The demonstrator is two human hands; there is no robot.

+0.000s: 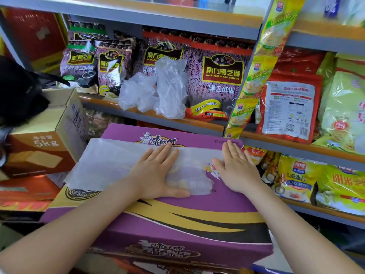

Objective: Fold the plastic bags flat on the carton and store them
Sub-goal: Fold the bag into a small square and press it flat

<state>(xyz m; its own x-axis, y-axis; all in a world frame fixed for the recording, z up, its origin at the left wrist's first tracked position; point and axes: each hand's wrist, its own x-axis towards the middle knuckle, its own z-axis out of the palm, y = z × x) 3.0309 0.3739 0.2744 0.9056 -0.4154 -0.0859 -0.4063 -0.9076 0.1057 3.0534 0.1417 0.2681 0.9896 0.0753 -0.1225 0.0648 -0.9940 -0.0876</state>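
Your clear plastic bag (118, 163) lies spread flat across the far half of the purple carton (177, 218), w/ its L edge hanging past the carton's side. Your left hand (158, 173) presses palm-down on the bag's middle, fingers straight & a bit fanned, gripping nothing. Your right hand (237, 167) lies flat too, fingers straight & close together, tips on the bag's R end near the carton's far corner; crumpled bags (156, 91) sit on the shelf (197, 123) behind.
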